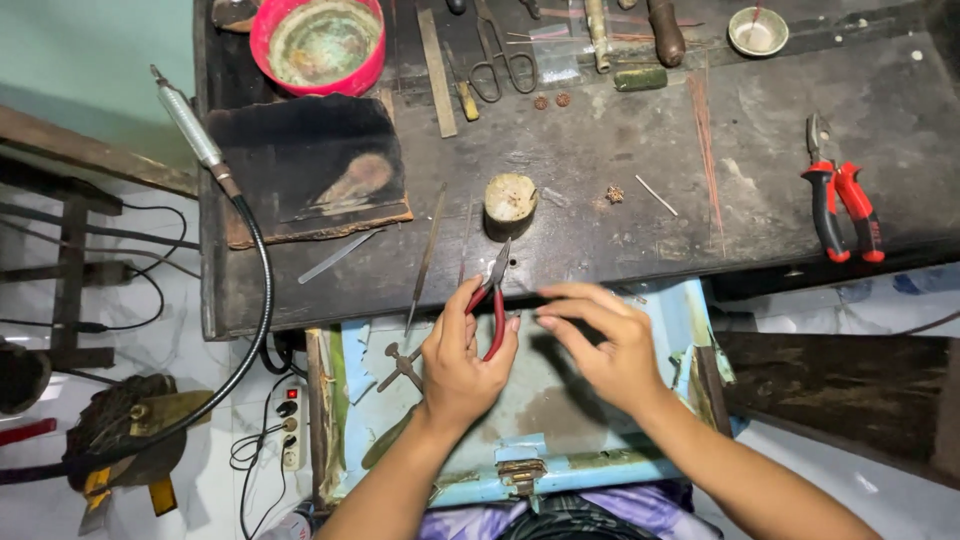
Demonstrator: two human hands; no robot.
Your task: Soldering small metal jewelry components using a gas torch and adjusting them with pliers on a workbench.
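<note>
Fingers [462,322] of our left hand [462,360] are wrapped around the red handles of the small pliers [492,300], thumb on the near side, gripping them firmly. Our right hand's [605,345] fingers are narrow, thumb and forefinger pinched close together just right of the handles; we cannot tell whether anything sits between them.

We take the round wooden stump [510,198] on the dark workbench [600,210] as our landmark and go left to right. Far left of it hangs a flexible-shaft handpiece [190,125] on its black hose. Left of it lies a charred black block [310,165], with a red bowl [318,42] beyond that. Just left of the stump two thin files [428,250] lie on the bench, running toward us. Behind the stump sit scissors [492,55] and other tools. Right of it lie a small bead-like cluster [614,194] and a short wire piece [656,195]. Far right rest larger red-handled pliers [842,205].

Both our hands hover over the open pale blue drawer [660,310], below the stump. Both forearms rise from the bottom edge, wrists bent inward toward each other.

The small pliers sit directly below the stump, at the bench's near edge. Their long axis runs nearly straight away from us, tips pointing up toward the stump, and nothing stands between tips and stump.
</note>
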